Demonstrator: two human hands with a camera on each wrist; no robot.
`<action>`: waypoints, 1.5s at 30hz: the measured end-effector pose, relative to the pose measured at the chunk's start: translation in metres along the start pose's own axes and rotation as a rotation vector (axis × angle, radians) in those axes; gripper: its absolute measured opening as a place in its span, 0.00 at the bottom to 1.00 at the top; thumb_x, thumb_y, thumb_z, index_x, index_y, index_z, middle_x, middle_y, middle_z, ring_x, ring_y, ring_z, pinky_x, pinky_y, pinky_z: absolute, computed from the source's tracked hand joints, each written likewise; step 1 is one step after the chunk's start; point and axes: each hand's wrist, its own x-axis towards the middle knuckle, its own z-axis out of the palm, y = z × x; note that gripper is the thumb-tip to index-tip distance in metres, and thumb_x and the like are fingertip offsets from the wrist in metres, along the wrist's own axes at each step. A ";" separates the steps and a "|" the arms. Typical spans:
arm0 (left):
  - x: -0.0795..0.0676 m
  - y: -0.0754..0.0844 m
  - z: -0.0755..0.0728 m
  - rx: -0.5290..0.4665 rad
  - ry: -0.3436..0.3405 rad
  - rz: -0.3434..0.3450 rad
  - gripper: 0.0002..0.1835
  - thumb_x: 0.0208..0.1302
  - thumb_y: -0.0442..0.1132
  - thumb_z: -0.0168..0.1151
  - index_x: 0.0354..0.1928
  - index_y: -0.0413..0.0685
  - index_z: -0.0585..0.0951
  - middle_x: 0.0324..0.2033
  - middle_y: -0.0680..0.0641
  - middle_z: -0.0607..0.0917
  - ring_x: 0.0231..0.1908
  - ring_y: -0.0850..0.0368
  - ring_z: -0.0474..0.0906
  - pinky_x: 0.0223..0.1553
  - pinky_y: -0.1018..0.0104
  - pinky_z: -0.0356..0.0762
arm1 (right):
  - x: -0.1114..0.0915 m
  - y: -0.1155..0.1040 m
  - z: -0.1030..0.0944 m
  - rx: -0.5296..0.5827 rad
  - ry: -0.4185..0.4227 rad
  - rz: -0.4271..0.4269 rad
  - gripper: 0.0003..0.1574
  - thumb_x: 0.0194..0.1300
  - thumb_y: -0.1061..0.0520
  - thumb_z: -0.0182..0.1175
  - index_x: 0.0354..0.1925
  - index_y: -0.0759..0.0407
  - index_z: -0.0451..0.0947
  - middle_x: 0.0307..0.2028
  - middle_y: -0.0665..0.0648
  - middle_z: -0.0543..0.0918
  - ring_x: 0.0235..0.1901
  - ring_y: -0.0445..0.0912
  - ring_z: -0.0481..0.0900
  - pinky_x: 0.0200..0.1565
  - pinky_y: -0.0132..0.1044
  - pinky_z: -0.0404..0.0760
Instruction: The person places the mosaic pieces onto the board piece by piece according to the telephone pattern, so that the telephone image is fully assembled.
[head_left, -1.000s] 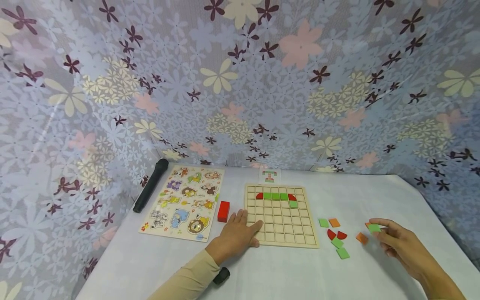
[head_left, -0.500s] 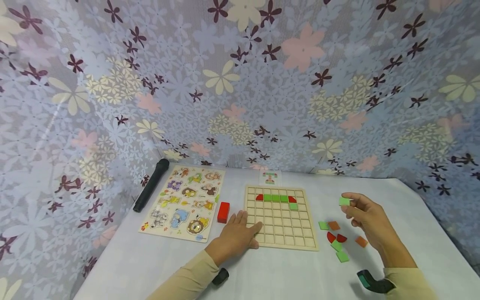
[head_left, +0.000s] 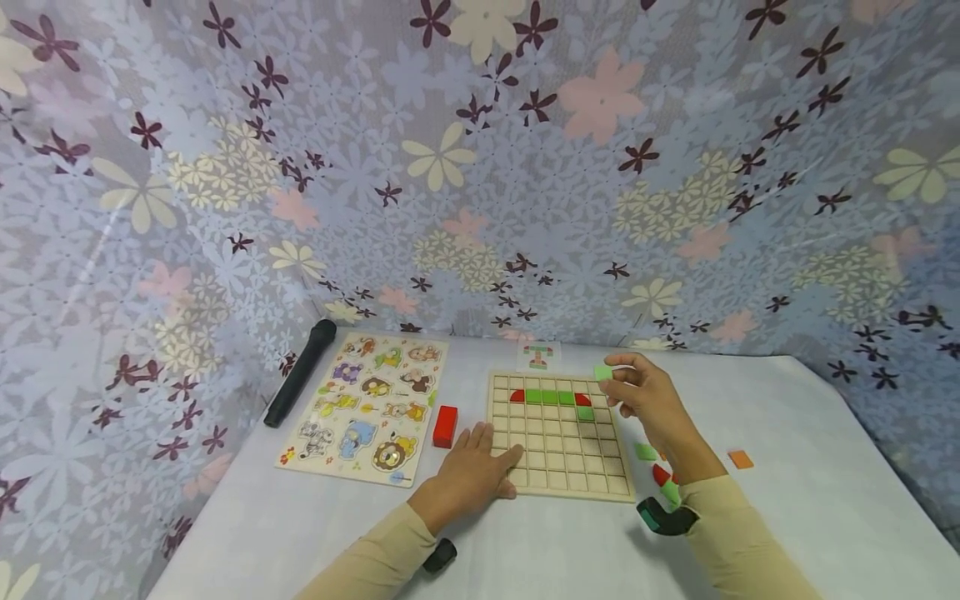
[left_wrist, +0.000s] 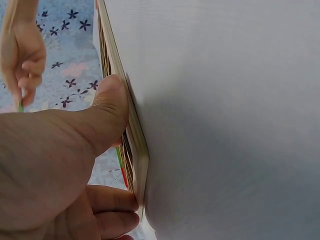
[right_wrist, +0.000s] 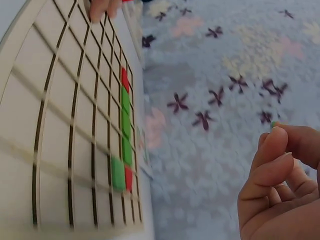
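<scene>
My right hand pinches a green square tile between thumb and fingertips, held above the far right corner of a wooden grid board. Only a sliver of that tile shows in the right wrist view. On the board lies a row of green squares with a red quarter-round piece at each end. One more green square sits below the right end. My left hand rests at the board's near left corner, its thumb on the edge and fingers extended.
A pattern card lies behind the board. To the left are a red block, an animal puzzle and a black rod. Loose tiles lie to the right, partly hidden by my right arm; an orange tile lies farther right.
My right hand has carried the green tile left from the loose pieces at the right to above the board's far right corner. My left hand has stayed in place.
</scene>
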 end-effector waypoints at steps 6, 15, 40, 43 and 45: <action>0.000 0.000 0.001 -0.002 -0.011 -0.005 0.36 0.65 0.61 0.61 0.75 0.68 0.68 0.75 0.32 0.63 0.76 0.37 0.56 0.76 0.46 0.54 | 0.020 0.006 0.033 0.006 -0.088 0.038 0.28 0.71 0.59 0.64 0.64 0.63 0.67 0.40 0.52 0.81 0.29 0.43 0.81 0.27 0.36 0.75; 0.000 0.000 0.002 0.007 -0.021 -0.011 0.36 0.66 0.62 0.61 0.75 0.69 0.68 0.75 0.32 0.63 0.76 0.38 0.56 0.76 0.46 0.54 | 0.048 0.018 0.070 -0.042 -0.161 0.069 0.28 0.69 0.62 0.64 0.64 0.65 0.70 0.38 0.58 0.84 0.26 0.48 0.82 0.25 0.38 0.71; 0.001 0.001 -0.005 0.070 -0.018 -0.020 0.36 0.65 0.63 0.61 0.75 0.70 0.68 0.74 0.33 0.65 0.76 0.39 0.59 0.75 0.47 0.57 | 0.064 0.039 0.109 -0.580 -0.204 0.029 0.18 0.60 0.61 0.70 0.49 0.60 0.81 0.37 0.55 0.83 0.35 0.48 0.77 0.38 0.41 0.78; 0.001 0.001 -0.003 0.064 -0.022 -0.021 0.36 0.65 0.63 0.61 0.75 0.71 0.68 0.74 0.33 0.65 0.76 0.39 0.58 0.75 0.47 0.57 | 0.061 0.037 0.105 -0.541 -0.192 0.025 0.18 0.61 0.60 0.70 0.50 0.60 0.81 0.34 0.55 0.82 0.32 0.48 0.77 0.35 0.40 0.77; 0.002 0.001 -0.001 0.055 -0.025 -0.023 0.36 0.65 0.63 0.61 0.75 0.71 0.68 0.74 0.33 0.64 0.76 0.38 0.58 0.75 0.47 0.56 | 0.057 0.030 0.095 -0.482 -0.176 0.006 0.20 0.63 0.60 0.69 0.53 0.62 0.80 0.34 0.56 0.81 0.30 0.49 0.76 0.33 0.41 0.77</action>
